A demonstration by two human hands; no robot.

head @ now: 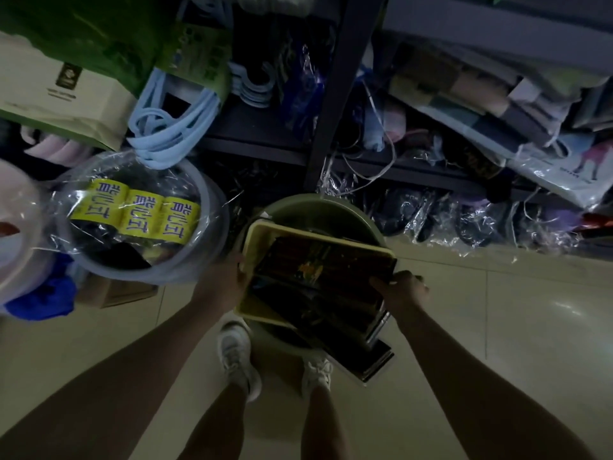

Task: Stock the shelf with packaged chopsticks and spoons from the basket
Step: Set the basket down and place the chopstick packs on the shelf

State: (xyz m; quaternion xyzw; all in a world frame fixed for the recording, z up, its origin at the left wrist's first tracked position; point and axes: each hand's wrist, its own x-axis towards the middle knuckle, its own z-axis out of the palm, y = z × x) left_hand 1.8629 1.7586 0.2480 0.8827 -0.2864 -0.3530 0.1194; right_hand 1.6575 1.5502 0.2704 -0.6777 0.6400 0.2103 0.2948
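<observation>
A: Head camera, a dim stockroom aisle: we see the left hand [223, 281] clamped on the near-left rim of a yellow basket [257, 234], thumb over the edge, fingers under it.

B: And the right hand [399, 288] grips the opposite side, fingers [381, 283] curled onto the dark packaged chopsticks [318, 270] stacked in the basket. More packs [368, 355] overhang the basket's near edge, just below the right fingers.

A: Whether any of those packs hold spoons, we cannot tell; they are too dark.

B: The basket sits tilted over a green basin [298, 207], which shows beyond both sets of fingers. Farther past the fingertips stands the dark shelf [265, 151], crowded with wrapped goods.

A: To the left of the left hand, we note a grey basin [212, 200] of yellow-labelled rolls [136, 212] under clear plastic, with pale blue hangers [169, 124] above it. White shoes [237, 356] stand on the tiled floor [497, 327] beneath the wrists.
</observation>
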